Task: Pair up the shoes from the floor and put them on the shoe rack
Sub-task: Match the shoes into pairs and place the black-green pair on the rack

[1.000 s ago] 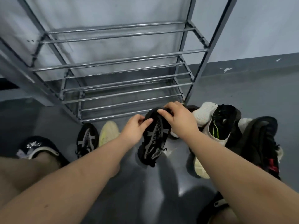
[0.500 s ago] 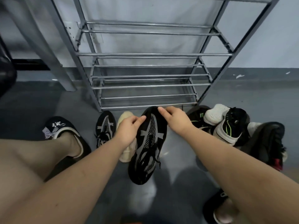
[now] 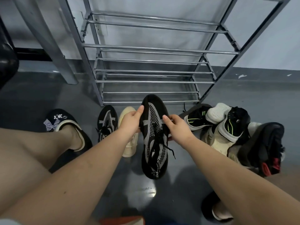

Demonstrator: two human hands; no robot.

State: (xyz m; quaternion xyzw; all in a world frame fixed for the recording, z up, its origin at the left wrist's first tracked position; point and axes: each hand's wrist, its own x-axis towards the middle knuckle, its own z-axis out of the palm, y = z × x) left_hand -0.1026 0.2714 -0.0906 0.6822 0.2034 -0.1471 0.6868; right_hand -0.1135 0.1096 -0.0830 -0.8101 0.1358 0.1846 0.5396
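Black knit sneaker with grey stripes, now turned upper-side up and gripped between left hand and right hand, with its mate on the floor beside the empty metal shoe rack, ready for pairing.

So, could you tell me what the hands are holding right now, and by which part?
A black knit sneaker, gripped by its sides near the forefoot: left hand on its left edge, right hand on its right.

We stretch both bare arms forward, our left hand and right hand gripping a black sneaker from either side, thumbs on top.
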